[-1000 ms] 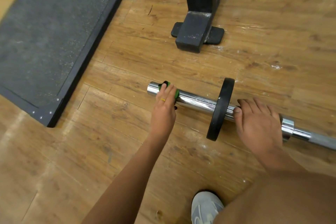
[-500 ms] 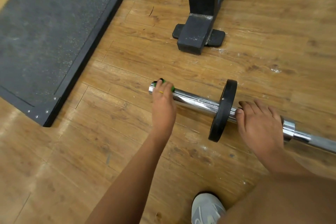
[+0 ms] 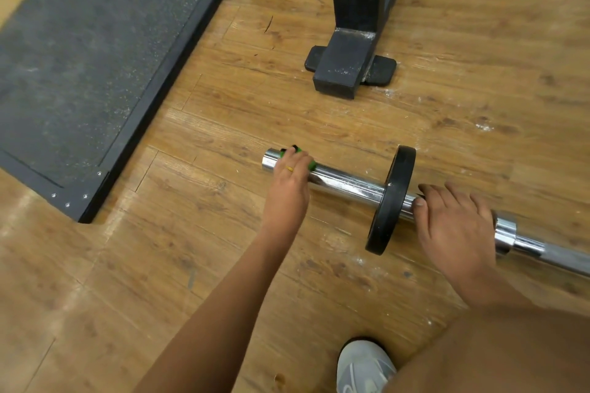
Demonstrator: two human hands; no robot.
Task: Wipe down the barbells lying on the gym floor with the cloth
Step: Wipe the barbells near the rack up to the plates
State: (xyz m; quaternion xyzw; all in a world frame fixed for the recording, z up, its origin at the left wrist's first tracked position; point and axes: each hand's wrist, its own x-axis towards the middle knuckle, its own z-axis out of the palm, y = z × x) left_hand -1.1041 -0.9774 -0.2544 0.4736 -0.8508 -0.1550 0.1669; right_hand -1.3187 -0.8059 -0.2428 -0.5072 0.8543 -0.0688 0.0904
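A chrome barbell (image 3: pixel 348 183) lies on the wooden floor, running from centre to the right edge. One black weight plate (image 3: pixel 394 201) stands on its sleeve. My left hand (image 3: pixel 287 188) grips a green and black item (image 3: pixel 311 165) wrapped round the sleeve near the bar's left end; my fingers hide most of it. My right hand (image 3: pixel 453 230) holds the sleeve just right of the plate, fingers over the top and thumb against the near side. No separate cloth shows.
The black steel foot of a rack (image 3: pixel 344 70) stands on the floor beyond the bar. A dark rubber mat (image 3: pixel 79 57) with a raised edge fills the upper left. My grey shoe (image 3: pixel 364 367) and knee are at the bottom right.
My left hand slid the green item a little toward the bar's end, then slightly back. My right hand and the plate stayed where they were.
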